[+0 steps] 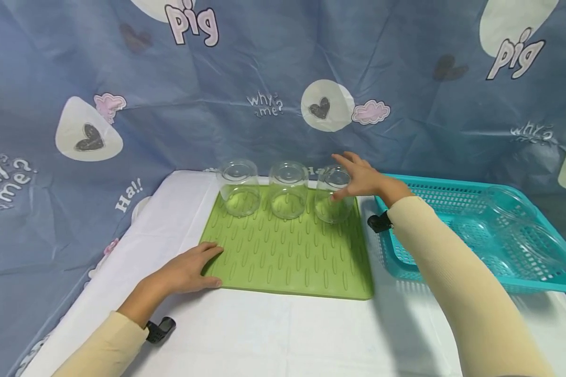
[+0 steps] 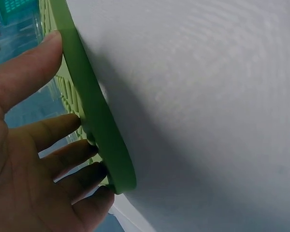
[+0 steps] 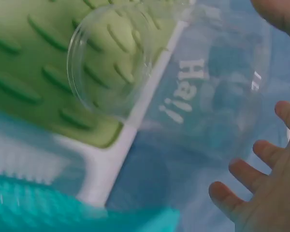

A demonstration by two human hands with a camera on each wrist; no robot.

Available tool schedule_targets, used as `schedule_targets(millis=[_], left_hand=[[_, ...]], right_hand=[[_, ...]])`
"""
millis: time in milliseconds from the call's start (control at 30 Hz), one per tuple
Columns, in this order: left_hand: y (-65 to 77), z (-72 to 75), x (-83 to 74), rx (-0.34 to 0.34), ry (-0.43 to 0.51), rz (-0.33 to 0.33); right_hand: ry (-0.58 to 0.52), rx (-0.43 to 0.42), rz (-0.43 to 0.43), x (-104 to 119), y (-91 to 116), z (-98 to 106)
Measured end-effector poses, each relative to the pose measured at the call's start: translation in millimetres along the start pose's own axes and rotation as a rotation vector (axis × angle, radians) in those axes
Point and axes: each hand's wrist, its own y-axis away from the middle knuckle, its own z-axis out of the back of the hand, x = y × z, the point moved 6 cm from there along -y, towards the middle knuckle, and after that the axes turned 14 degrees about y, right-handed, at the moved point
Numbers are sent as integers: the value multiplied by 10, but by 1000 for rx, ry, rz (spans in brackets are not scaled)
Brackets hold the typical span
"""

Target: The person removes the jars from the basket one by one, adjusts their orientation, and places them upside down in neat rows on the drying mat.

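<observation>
Three clear cups, a left one (image 1: 239,188), a middle one (image 1: 288,191) and a right one (image 1: 327,207), stand in a row on the far part of a green ridged mat (image 1: 283,262). They look mouth down. My right hand (image 1: 365,180) is beside the right cup, fingers spread; in the right wrist view the fingertips (image 3: 224,195) show a small gap from that cup (image 3: 203,92). My left hand (image 1: 188,269) is at the mat's near left corner. In the left wrist view its loosely spread fingers (image 2: 63,130) touch the mat's edge (image 2: 94,106).
A turquoise plastic basket (image 1: 401,269) stands right of the mat, with several clear cups (image 1: 537,243) lying in it. White cloth (image 1: 264,335) covers the table. A blue printed sheet (image 1: 245,68) hangs behind and at the left.
</observation>
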Motion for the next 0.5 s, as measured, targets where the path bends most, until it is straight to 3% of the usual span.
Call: schedule_targets(millis=[200,500], left_hand=[[4,0,18,-6,-3,-3],[-3,-3,8,-5,0,-4]], right_hand=[[42,-26,16,-102,232,187],[40,-146,12,-399,726,341]])
